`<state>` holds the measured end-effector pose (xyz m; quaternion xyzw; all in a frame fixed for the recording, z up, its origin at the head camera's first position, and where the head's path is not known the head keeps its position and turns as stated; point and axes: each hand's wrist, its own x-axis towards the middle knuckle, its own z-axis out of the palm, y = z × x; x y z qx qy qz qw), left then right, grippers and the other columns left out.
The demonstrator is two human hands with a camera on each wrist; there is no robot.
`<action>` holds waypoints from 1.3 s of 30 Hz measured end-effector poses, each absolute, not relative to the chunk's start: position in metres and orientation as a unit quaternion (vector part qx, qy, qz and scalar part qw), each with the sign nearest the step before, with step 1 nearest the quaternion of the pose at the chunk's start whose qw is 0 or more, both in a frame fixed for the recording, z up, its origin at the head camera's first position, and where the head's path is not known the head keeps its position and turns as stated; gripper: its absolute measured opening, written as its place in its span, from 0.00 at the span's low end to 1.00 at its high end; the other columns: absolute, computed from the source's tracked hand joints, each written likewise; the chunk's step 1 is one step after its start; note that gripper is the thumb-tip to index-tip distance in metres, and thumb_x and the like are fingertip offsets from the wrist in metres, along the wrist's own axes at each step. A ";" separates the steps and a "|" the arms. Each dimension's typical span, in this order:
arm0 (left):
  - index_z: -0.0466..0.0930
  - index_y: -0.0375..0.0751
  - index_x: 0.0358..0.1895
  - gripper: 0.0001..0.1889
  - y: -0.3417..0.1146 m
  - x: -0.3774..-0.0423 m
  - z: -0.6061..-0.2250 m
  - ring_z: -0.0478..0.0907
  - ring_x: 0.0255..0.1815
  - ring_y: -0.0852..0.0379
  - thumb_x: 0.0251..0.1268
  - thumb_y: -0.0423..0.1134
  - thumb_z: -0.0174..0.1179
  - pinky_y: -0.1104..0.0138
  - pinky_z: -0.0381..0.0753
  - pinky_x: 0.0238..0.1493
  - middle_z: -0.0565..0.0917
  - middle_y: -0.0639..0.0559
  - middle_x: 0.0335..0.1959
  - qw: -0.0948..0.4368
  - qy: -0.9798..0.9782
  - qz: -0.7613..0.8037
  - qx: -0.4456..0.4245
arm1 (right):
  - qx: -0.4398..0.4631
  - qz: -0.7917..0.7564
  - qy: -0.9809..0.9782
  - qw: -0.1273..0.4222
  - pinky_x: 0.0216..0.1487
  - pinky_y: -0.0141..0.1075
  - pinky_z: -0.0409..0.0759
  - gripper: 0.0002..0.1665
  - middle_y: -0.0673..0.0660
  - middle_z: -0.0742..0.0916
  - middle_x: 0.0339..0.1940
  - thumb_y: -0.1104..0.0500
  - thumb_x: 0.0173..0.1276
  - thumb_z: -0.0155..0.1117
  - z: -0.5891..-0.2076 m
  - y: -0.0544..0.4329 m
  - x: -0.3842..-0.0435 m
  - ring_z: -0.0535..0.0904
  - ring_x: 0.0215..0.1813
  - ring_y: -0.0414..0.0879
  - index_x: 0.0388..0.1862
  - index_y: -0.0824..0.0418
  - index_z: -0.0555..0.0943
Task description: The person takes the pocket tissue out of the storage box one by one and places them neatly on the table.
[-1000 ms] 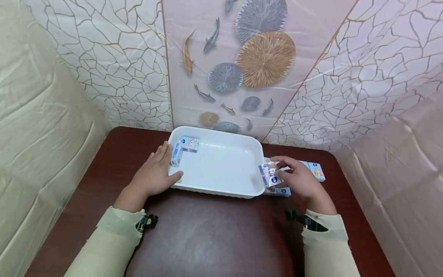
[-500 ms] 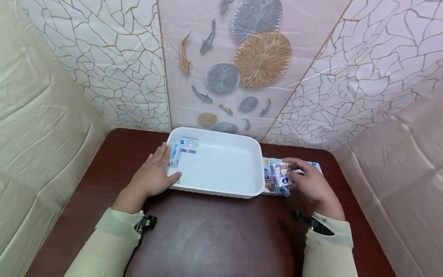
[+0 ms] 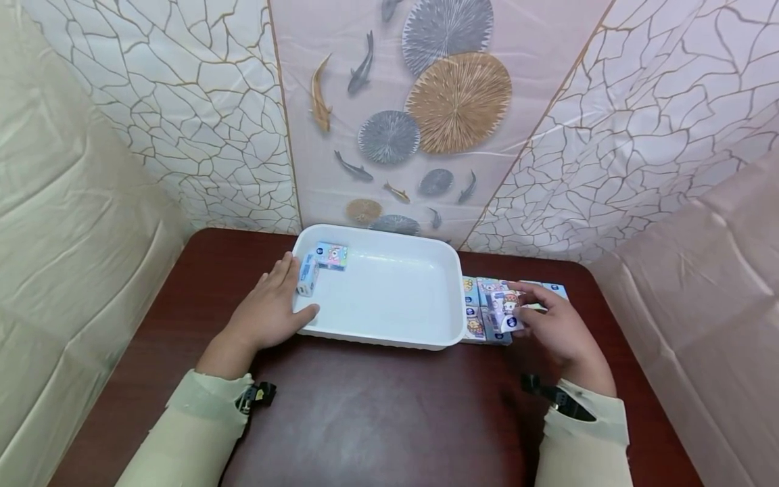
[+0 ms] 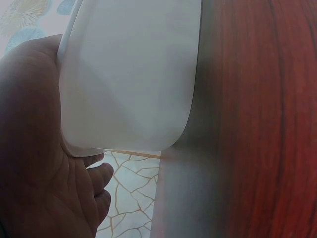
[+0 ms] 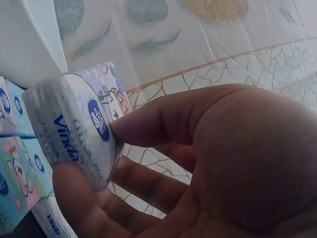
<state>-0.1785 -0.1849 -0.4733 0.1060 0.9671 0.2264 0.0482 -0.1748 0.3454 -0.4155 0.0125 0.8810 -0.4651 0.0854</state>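
Note:
My right hand (image 3: 562, 331) pinches a small purple-and-white Vinda tissue pack (image 3: 505, 312) between thumb and fingers. In the right wrist view the thumb presses the printed face of this pack (image 5: 74, 124), and fingers support it from below. Beneath and around it, right of the tray, several blue and purple tissue packs (image 3: 473, 325) lie side by side. My left hand (image 3: 264, 311) rests against the left end of a white tray (image 3: 389, 297), fingers extended along the outside and thumb over the front rim. Inside the tray's left end are two packs, one flat (image 3: 333, 255), one on edge (image 3: 308, 274).
A dark red-brown table (image 3: 377, 412) carries everything. Behind it hangs a patterned cloth (image 3: 389, 135) with fish and leaf prints, and pale fabric (image 3: 700, 325) closes off both sides. The tray stands near the table's back edge.
My right hand has moved right, carrying the tissue pack from the tray's right rim to over the row of packs. My left hand stays on the tray.

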 end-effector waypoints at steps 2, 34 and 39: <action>0.35 0.33 0.93 0.56 -0.185 -0.178 -0.473 0.41 0.97 0.32 0.83 0.64 0.57 0.36 0.45 0.94 0.37 0.36 0.96 0.048 0.967 0.227 0.106 | 0.015 -0.468 0.879 0.087 0.49 0.44 0.95 0.33 0.70 0.77 0.68 0.64 0.87 0.58 -0.417 0.347 -0.174 0.82 0.55 0.55 0.87 0.57 0.73; 0.32 0.36 0.94 0.58 -0.183 -0.178 -0.474 0.39 0.97 0.34 0.83 0.65 0.57 0.36 0.45 0.95 0.35 0.38 0.97 0.056 0.966 0.233 0.098 | 0.121 -0.481 0.857 0.141 0.50 0.41 0.95 0.33 0.70 0.75 0.71 0.59 0.92 0.51 -0.464 0.403 -0.179 0.80 0.54 0.53 0.91 0.58 0.66; 0.32 0.37 0.94 0.57 -0.183 -0.179 -0.473 0.39 0.97 0.34 0.83 0.65 0.57 0.37 0.44 0.95 0.35 0.39 0.97 0.058 0.966 0.233 0.097 | 0.111 -0.477 0.859 0.149 0.51 0.42 0.95 0.32 0.69 0.77 0.65 0.59 0.92 0.51 -0.466 0.404 -0.178 0.80 0.53 0.53 0.90 0.60 0.67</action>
